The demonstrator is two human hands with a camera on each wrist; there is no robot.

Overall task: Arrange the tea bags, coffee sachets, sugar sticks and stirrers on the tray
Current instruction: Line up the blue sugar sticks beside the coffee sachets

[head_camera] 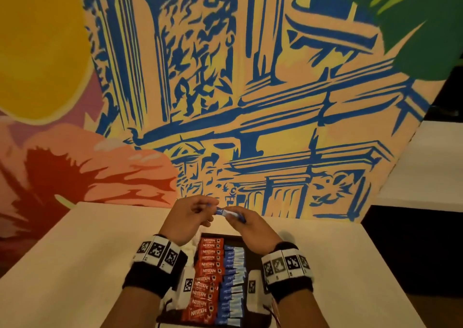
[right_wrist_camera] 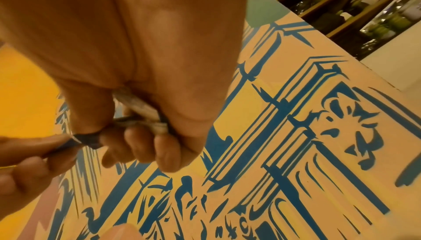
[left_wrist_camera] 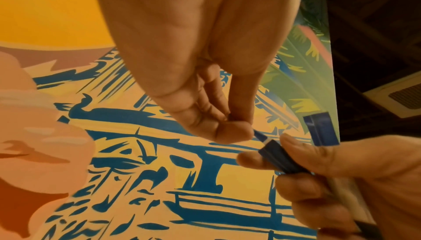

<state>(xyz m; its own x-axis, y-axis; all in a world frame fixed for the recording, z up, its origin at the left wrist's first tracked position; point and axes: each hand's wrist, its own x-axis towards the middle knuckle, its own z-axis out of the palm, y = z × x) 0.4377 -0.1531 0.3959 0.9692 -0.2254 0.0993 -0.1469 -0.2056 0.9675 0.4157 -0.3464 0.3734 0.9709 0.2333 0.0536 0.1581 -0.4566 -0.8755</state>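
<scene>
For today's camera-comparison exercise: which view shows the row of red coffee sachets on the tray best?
The head view: the red coffee sachets lie in a full row on the tray, beside the blue sugar sticks. Both wrist views show only hands, held sticks and the mural, no sachets.

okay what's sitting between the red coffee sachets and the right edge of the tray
A column of blue sugar sticks, lying beside the red coffee sachets, then a dark strip of tray. The head view shows it.

tray: a tray (head_camera: 258,257) on the worktop (head_camera: 82,257), near its front edge
coffee sachets: a column of coffee sachets (head_camera: 208,275) in the tray
sugar sticks: a column of sugar sticks (head_camera: 233,285) just right of the sachets
mural wall: a mural wall (head_camera: 250,102) behind the worktop
</scene>
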